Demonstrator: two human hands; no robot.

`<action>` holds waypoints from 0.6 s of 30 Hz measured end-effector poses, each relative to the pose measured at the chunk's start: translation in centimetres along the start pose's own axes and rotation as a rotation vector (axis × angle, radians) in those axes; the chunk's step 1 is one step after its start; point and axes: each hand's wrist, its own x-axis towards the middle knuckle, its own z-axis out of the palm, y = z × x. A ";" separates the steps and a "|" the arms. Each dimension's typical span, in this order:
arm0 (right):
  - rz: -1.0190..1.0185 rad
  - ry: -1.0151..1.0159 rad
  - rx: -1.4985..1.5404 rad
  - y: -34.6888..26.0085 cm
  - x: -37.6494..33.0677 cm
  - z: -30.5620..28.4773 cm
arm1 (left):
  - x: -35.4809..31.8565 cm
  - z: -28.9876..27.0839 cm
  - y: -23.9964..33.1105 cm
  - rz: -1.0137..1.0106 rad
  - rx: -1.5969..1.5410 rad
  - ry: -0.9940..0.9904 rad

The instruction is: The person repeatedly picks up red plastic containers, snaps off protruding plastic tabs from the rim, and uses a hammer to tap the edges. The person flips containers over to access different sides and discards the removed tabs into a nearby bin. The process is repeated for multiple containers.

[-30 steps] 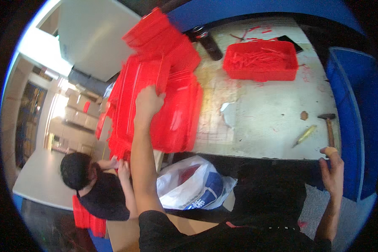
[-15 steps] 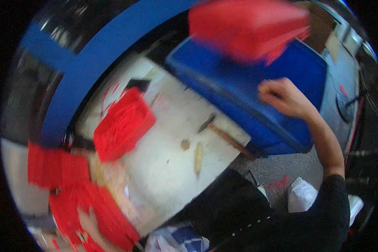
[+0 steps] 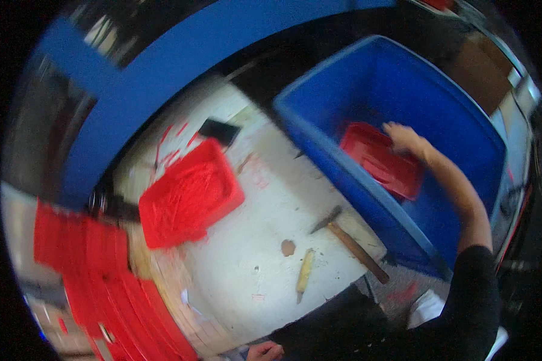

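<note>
A person's right hand [image 3: 403, 137] grips the edge of a flat red plastic tray [image 3: 382, 159] deep inside a large blue plastic bin [image 3: 464, 126], best lowered level before release, while the left hand [image 3: 264, 351], its grip unclear, rests near the worn white workbench [image 3: 253, 234].

Bright, even light; motion blur smears the whole view, worst at the bent, dark-vignetted fisheye rim.

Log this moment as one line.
right hand: on red tray inside blue bin | left hand: low, empty | table: hammer, red crate
</note>
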 end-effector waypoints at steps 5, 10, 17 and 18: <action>-0.099 -0.381 0.143 -0.1 -1.6 14.7 | 0.1 0.9 -4.3 -0.247 0.174 -0.195; 0.127 -0.455 0.463 3.0 -2.8 14.9 | 2.0 2.0 -3.3 0.022 0.172 -0.260; 0.232 0.174 0.855 0.3 -11.0 -8.3 | 4.6 3.0 2.8 0.504 0.037 -0.208; 0.313 0.347 0.595 -0.6 -13.0 -11.9 | 4.7 3.1 3.6 0.533 0.056 -0.204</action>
